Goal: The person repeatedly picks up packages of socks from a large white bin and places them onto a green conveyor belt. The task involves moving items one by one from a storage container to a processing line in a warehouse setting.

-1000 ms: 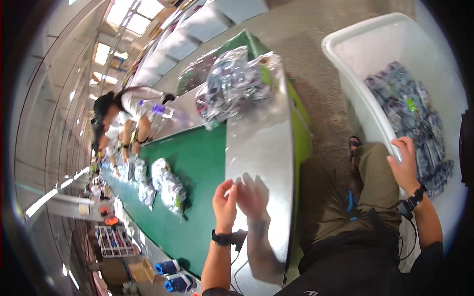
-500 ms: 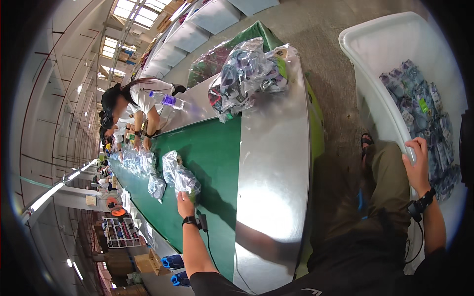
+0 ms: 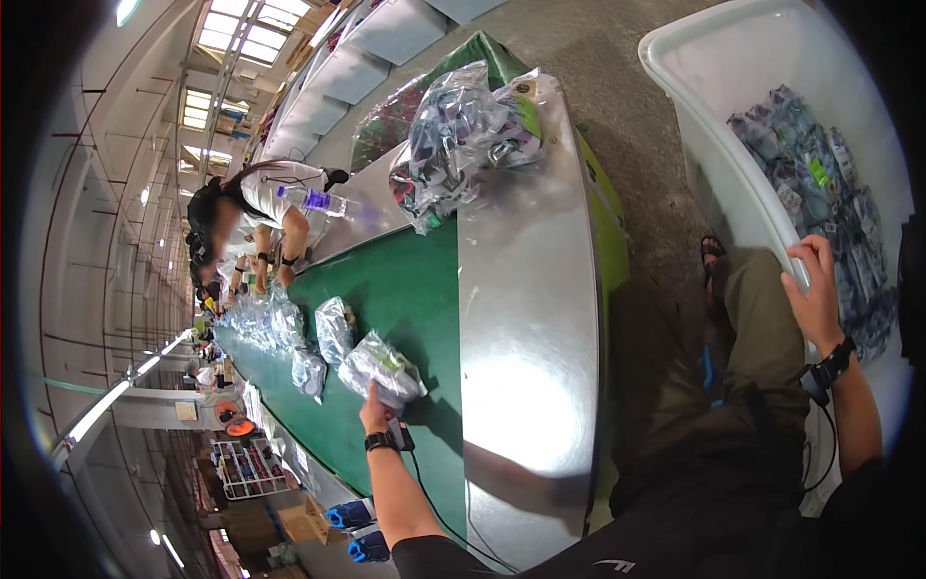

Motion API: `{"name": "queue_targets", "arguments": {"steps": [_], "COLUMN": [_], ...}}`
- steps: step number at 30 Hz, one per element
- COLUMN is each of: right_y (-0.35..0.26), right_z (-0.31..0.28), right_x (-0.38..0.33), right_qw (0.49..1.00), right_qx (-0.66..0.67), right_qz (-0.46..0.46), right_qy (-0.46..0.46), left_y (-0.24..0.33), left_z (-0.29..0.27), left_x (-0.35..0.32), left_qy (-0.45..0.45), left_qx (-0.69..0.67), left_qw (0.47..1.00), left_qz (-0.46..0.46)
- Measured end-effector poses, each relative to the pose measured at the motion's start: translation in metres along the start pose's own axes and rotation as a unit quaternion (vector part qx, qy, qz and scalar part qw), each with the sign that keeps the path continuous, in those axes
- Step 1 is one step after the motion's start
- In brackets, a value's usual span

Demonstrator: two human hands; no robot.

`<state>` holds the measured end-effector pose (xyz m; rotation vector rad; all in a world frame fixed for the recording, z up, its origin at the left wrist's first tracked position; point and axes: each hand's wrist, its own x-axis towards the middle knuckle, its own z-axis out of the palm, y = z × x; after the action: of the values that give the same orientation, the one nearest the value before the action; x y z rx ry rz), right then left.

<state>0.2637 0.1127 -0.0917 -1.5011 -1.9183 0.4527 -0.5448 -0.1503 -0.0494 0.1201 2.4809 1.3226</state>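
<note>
My left hand point(image 3: 377, 413) reaches over the green conveyor belt point(image 3: 424, 289), closed on the near edge of a clear plastic bag point(image 3: 383, 369) with something pale and greenish inside. Just beyond it lie another filled plastic bag point(image 3: 335, 331) and a smaller one point(image 3: 309, 372). On the right, my right hand point(image 3: 816, 301) grips the rim of a large white bin point(image 3: 709, 125), fingers curled over the edge. Inside the bin sit many bluish-grey bagged items point(image 3: 820, 193), one with a bright green patch. Both wrists wear black bands with cables.
A metal table end point(image 3: 526, 386) adjoins the belt and bears a heap of plastic-bagged goods point(image 3: 463, 135). A co-worker point(image 3: 251, 212) leans over the belt's far side, near a bottle with a purple label point(image 3: 318, 201). Blue shoes point(image 3: 352, 514) stand at lower left.
My left hand has moved right and slightly nearer, drawing its plastic bag away from the neighbouring one. My right hand stays on the bin rim. The whole view has shifted a little.
</note>
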Motion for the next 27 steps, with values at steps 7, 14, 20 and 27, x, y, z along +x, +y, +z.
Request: {"name": "queue_targets", "arguments": {"steps": [7,14,20,27], "right_y": [-0.003,-0.007,-0.007,-0.003], "right_z": [-0.002,-0.005,-0.007,-0.007], "right_x": [0.000,0.000,0.000,-0.001], "right_qw": [1.000,1.000,1.000,1.000], "right_qx": [-0.021,-0.018,-0.006,0.021], "right_qz": [-0.001,-0.005,-0.005,-0.007], "right_qy": [-0.007,-0.006,-0.007,0.008], "left_y": [-0.001,0.012,0.027,0.051], "left_z": [0.068,0.077,0.085,0.110], "left_x": [-0.131,-0.218,-0.233,-0.230], "left_qy": [-0.095,-0.254,-0.330,-0.347], "left_qx": [-0.147,-0.256,-0.316,-0.299], "left_qw": [0.972,0.917,0.886,0.883], "left_qz": [0.154,0.172,0.082,-0.098]}}
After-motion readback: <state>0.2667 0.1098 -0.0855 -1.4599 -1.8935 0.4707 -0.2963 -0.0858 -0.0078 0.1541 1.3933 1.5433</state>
